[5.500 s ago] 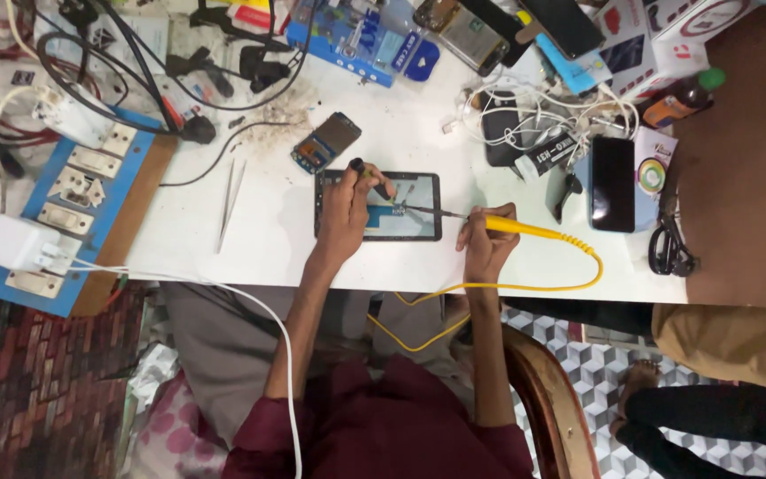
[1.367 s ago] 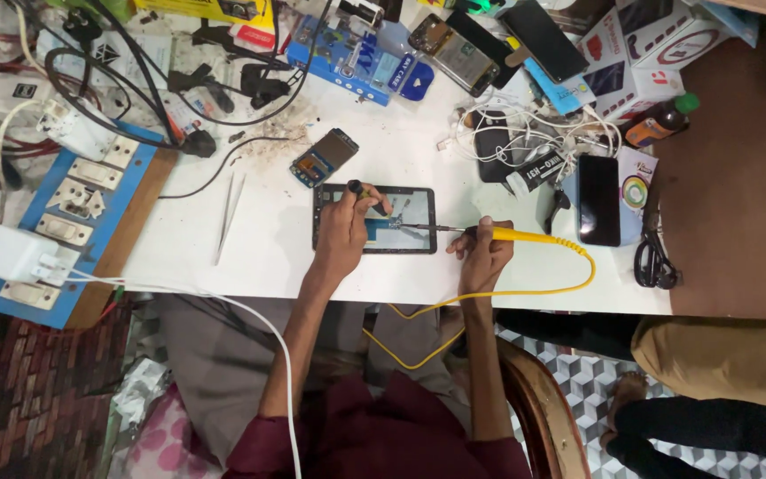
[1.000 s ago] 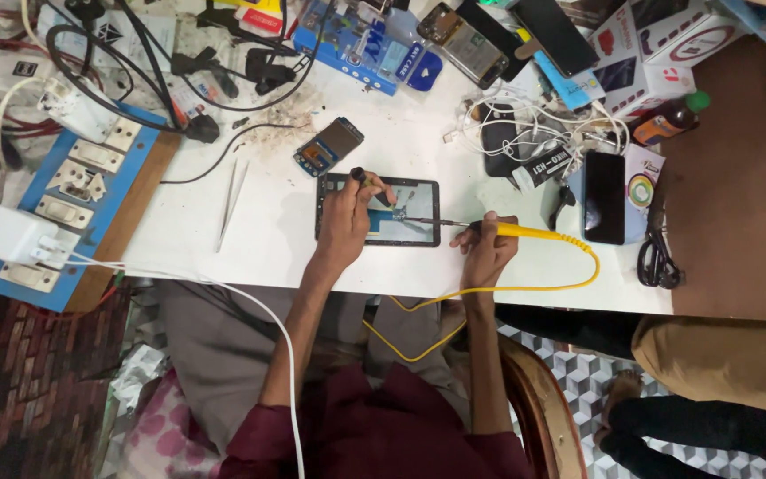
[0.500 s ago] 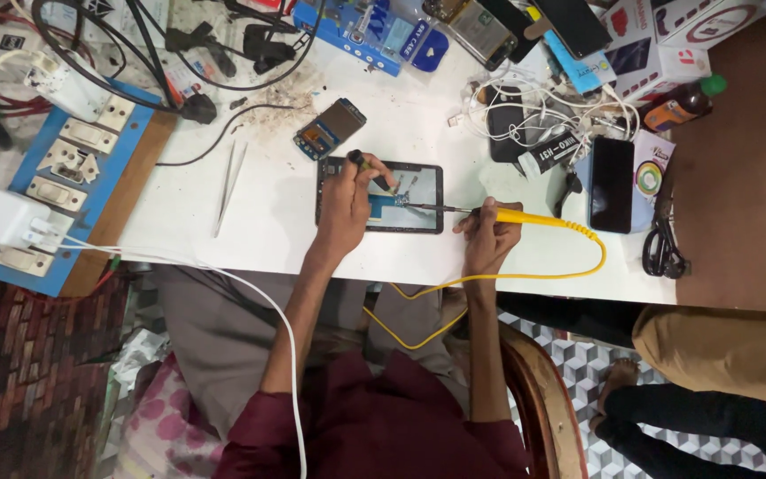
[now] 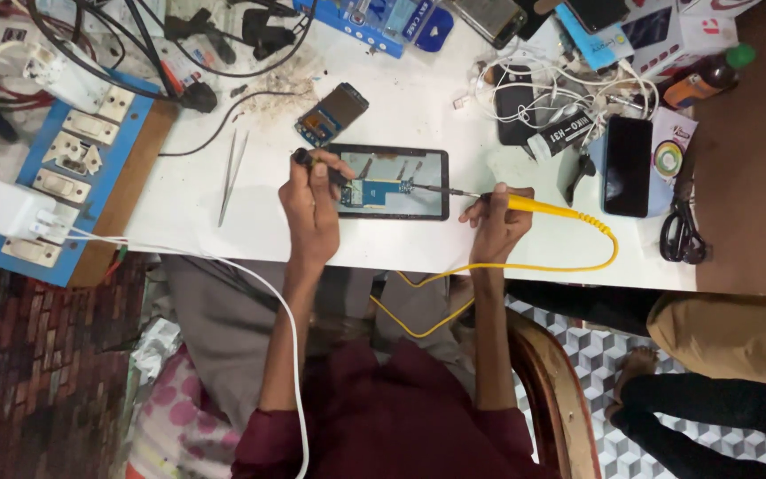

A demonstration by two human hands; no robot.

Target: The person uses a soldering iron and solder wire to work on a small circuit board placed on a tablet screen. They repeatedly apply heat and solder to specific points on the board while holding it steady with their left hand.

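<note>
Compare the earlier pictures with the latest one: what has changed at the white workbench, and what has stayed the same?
Nothing visibly changed hands. The left hand keeps its grip on the small dark tool over the opened dark tablet, and the right hand keeps the yellow-handled soldering iron pointed at the board inside. The view alone shifts slightly. Metal tweezers lie where they were.

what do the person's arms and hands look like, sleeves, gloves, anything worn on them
Both arms are bare from just above the elbow down. The sleeves are short and dark maroon, part of a maroon shirt. The left hand and right hand wear no gloves. No watch, bracelet or ring shows on either wrist or hand at this size. A white cable runs across the left forearm.
</note>
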